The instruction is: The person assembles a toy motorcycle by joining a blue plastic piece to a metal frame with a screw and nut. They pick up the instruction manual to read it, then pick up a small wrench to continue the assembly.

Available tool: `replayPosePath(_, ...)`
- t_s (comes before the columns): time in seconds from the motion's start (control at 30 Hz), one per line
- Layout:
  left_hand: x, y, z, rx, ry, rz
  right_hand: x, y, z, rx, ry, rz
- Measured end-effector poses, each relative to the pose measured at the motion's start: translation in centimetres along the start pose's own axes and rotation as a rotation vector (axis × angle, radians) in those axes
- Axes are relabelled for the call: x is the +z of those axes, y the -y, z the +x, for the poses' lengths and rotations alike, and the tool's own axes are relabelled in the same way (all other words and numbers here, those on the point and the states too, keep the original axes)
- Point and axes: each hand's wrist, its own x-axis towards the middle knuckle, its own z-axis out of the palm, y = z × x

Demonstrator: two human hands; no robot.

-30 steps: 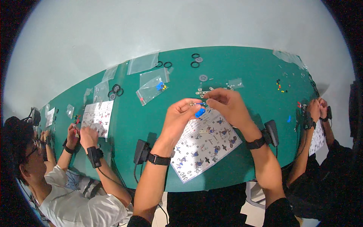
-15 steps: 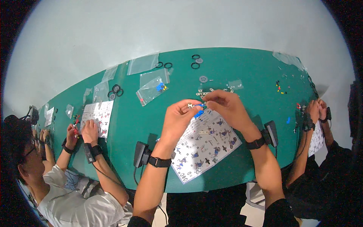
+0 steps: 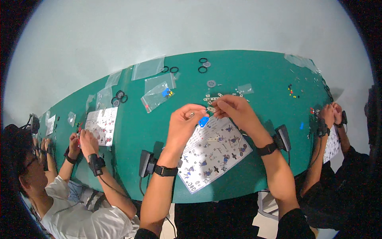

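Note:
Above a printed instruction sheet (image 3: 215, 155) my two hands meet at a small part-built model. My left hand (image 3: 184, 122) is closed on it, pinching a blue plate (image 3: 203, 122) with holes that hangs below the fingertips. Between both hands shows a pale perforated strip (image 3: 211, 109). The fingers of my right hand (image 3: 234, 111) are pinched at the strip's right end; what exactly they grip there is too small to make out. Just beyond the fingers, several pale perforated strips (image 3: 213, 98) lie on the green table (image 3: 254, 75).
A clear bag (image 3: 158, 96) with blue and yellow pieces lies to the left. Black rings (image 3: 203, 69) and a grey wheel (image 3: 211, 83) are at the back. People work on both sides: one with a red model (image 3: 78, 130) at left, another person's hands (image 3: 333, 114) at right.
The model has turned in my fingers: the blue plate now faces up flat and the pale strip shows between my hands. The left neighbour's hands have come together at the red model.

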Motion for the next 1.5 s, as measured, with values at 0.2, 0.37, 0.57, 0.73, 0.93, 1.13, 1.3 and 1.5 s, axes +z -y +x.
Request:
replayPosePath(0.2, -0.2, 0.1, 0.0, -0.013, 0.068, 0.089, 0.4, -0.1, -0.2, 0.026, 0.063, -0.045)
replayPosePath(0.37, -0.5, 0.7, 0.3, -0.032, 0.114, 0.034, 0.4, 0.1, -0.3, -0.014, 0.031, -0.074)
replayPosePath(0.57, -0.5, 1.0, 0.6, -0.085, 0.098, -0.131, 0.4, -0.2, -0.2, -0.002, -0.037, -0.017)
replayPosePath(0.73, -0.1, -0.5, -0.2, -0.098, 0.039, -0.232, 0.9, -0.9, 0.2, 0.013, -0.085, 0.108)
replayPosePath(0.93, -1.2, -0.6, 0.0, -0.059, -0.056, -0.194, 0.2, -0.6, 0.2, 0.098, -0.051, 0.026)
replayPosePath(1.13, -1.0, -0.5, 0.3, -0.022, -0.081, -0.103, -3.6, 1.9, -1.1, -0.041, -0.089, -0.604)
replayPosePath(1.3, -0.8, 0.0, 0.3, -0.011, -0.06, -0.11, -2.9, 0.5, -0.8, -0.231, -0.01, -0.883)
replayPosePath(1.5, -1.1, -0.5, 0.6, 0.008, -0.089, -0.1, -1.6, -1.4, -0.5, -0.226, 0.039, -0.83)
